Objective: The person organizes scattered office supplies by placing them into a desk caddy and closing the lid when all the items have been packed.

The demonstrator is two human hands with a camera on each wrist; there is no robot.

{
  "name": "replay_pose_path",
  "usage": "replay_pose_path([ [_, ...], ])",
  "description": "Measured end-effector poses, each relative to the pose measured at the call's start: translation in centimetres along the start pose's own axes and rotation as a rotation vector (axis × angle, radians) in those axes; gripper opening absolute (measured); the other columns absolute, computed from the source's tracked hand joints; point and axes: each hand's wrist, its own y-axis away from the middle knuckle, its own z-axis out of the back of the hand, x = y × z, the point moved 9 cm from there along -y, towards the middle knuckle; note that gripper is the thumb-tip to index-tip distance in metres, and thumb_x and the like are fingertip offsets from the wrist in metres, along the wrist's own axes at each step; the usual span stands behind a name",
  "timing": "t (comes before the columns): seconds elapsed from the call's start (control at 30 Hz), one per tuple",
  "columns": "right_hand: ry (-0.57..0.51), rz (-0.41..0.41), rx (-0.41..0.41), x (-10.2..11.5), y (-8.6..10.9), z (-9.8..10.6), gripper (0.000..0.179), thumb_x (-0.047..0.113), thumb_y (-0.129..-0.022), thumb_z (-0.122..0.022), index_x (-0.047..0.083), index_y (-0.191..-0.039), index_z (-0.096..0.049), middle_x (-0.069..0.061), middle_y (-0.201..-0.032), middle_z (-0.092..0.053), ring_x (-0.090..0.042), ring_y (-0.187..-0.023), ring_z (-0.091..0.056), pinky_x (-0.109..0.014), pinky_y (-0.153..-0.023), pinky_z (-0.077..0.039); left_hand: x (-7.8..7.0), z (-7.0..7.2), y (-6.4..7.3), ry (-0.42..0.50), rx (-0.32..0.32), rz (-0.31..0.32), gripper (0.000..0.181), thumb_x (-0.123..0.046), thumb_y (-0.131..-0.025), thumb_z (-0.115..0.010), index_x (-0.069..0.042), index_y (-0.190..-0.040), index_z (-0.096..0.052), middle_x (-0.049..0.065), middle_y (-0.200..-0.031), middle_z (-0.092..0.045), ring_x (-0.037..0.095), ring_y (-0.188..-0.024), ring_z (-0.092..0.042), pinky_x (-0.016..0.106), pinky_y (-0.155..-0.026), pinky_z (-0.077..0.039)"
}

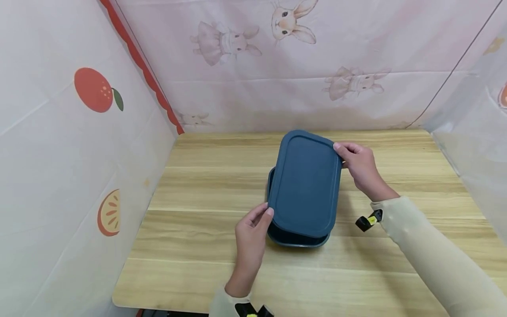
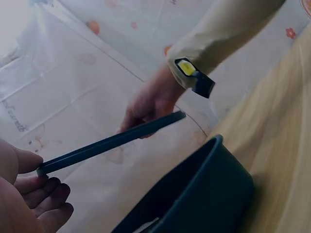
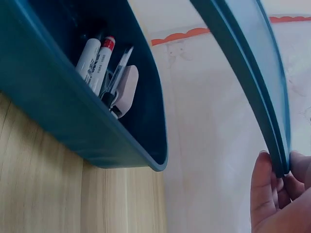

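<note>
A dark blue rectangular lid point(image 1: 306, 185) is held between both hands, raised above a matching blue box point(image 1: 299, 241) on the table. My left hand point(image 1: 251, 242) pinches the lid's near left corner between thumb and fingers. At the far right corner, my right hand point(image 1: 358, 165) grips the edge the same way. The left wrist view shows a gap between the lid point(image 2: 112, 143) and the box point(image 2: 214, 189). Inside the box, the right wrist view shows white markers point(image 3: 99, 63), one with a red end, a clear pen point(image 3: 119, 70) and a pale pinkish object point(image 3: 127, 92).
The box stands on a light wood-grain table point(image 1: 206, 198). Behind it hangs a pink curtain point(image 1: 253, 97) printed with rabbits, and a white fruit-print sheet point(image 1: 59, 154) stands on the left. Small black wrist devices point(image 1: 369, 220) are strapped at the sleeves.
</note>
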Motion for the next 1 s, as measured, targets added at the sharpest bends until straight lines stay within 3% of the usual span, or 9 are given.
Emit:
replay_pose_path([
  [0.3,0.125,-0.024,0.038,-0.8,-0.7,-1.0,0.050,0.046,-0.096,-0.066,0.005,-0.124,-0.068,0.009,-0.090,-0.065,-0.006,-0.074,-0.062,-0.023,-0.066,-0.056,2.0,0.3,0.5,-0.114,0.023,-0.024,0.032,-0.025,-0.094,-0.074,-0.005,-0.118,-0.073,0.012,-0.116,-0.074,0.019,-0.105,-0.070,0.023,-0.087,-0.056],
  [0.4,0.189,-0.021,0.062,-1.3,-0.8,-1.5,0.048,0.046,-0.097,-0.064,0.005,-0.123,-0.068,0.006,-0.088,-0.065,-0.009,-0.067,-0.059,-0.026,-0.061,-0.054,2.3,0.6,0.7,-0.239,-0.006,-0.056,0.029,-0.026,-0.093,-0.075,-0.009,-0.116,-0.076,0.007,-0.116,-0.074,0.018,-0.104,-0.070,0.025,-0.083,-0.058],
  [0.53,0.291,-0.017,0.094,-2.2,-1.1,-2.3,0.045,0.047,-0.098,-0.062,0.008,-0.118,-0.070,-0.002,-0.088,-0.066,-0.013,-0.061,-0.056,-0.032,-0.057,-0.054,2.2,1.0,1.1,-0.491,-0.061,-0.127,0.026,-0.031,-0.092,-0.075,-0.015,-0.113,-0.078,0.000,-0.117,-0.075,0.018,-0.110,-0.070,0.036,-0.089,-0.059],
  [0.67,0.380,-0.004,0.122,-3.0,-1.2,-3.1,0.040,0.045,-0.101,-0.059,0.010,-0.116,-0.070,-0.009,-0.095,-0.067,-0.020,-0.067,-0.058,-0.033,-0.058,-0.054,2.1,0.9,1.3,-0.639,-0.079,-0.184,0.027,-0.034,-0.093,-0.073,-0.015,-0.112,-0.078,-0.001,-0.118,-0.075,0.019,-0.116,-0.068,0.044,-0.096,-0.055],
  [0.87,0.463,0.024,0.151,-3.5,-1.1,-4.6,0.037,0.042,-0.103,-0.056,0.011,-0.116,-0.069,-0.012,-0.101,-0.069,-0.024,-0.079,-0.061,-0.032,-0.064,-0.054,1.7,0.5,1.8,-0.772,-0.086,-0.295,0.027,-0.030,-0.091,-0.076,-0.012,-0.111,-0.078,0.002,-0.116,-0.075,0.019,-0.109,-0.072,0.044,-0.089,-0.058],
  [1.0,0.519,0.046,0.124,-3.4,-1.0,-5.2,0.034,0.039,-0.104,-0.055,0.009,-0.112,-0.070,-0.012,-0.098,-0.070,-0.024,-0.079,-0.062,-0.033,-0.066,-0.053,1.6,0.4,1.8,-0.761,-0.084,-0.313,0.027,-0.027,-0.091,-0.076,-0.009,-0.112,-0.077,0.004,-0.117,-0.075,0.018,-0.103,-0.073,0.039,-0.083,-0.060],
])
